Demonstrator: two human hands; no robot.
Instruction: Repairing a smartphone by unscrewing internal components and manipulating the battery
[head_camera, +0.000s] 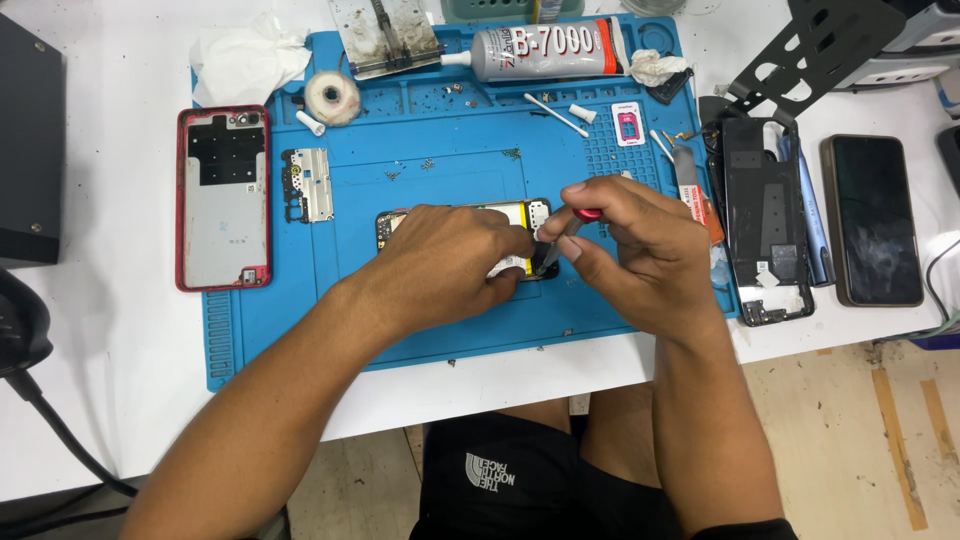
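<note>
1. We see a white table (120, 400) carrying a large blue work mat (300, 330) that fills the middle of the view.
2. On the mat's left edge lies a red phone back cover (223, 198), inner face up, with a small silver metal plate (308, 184) just beside it.
3. To the right of the mat rest a black phone frame (765, 215) and, further right, a dark phone (872, 220) lying screen up.
4. Along the mat's top edge lie a tube of glue (545, 50), a roll of white tape (332, 96) and a crumpled tissue (245, 60).
5. Our left hand (440, 262) lies flat over the opened phone (515, 215) at the mat's centre, fingers close together and pressing down on it, so most of the phone is hidden.
6. Our right hand (630, 245) is just to the right of the phone, thumb and forefinger pinching a small screwdriver (562, 238) with a red cap.
7. The screwdriver slants down to the left, and its tip seems to touch the phone's lower right corner, though our fingers hide the exact spot.
8. A cotton swab (556, 114) and tiny loose screws (512, 153) are scattered on the mat above the hands.
</note>
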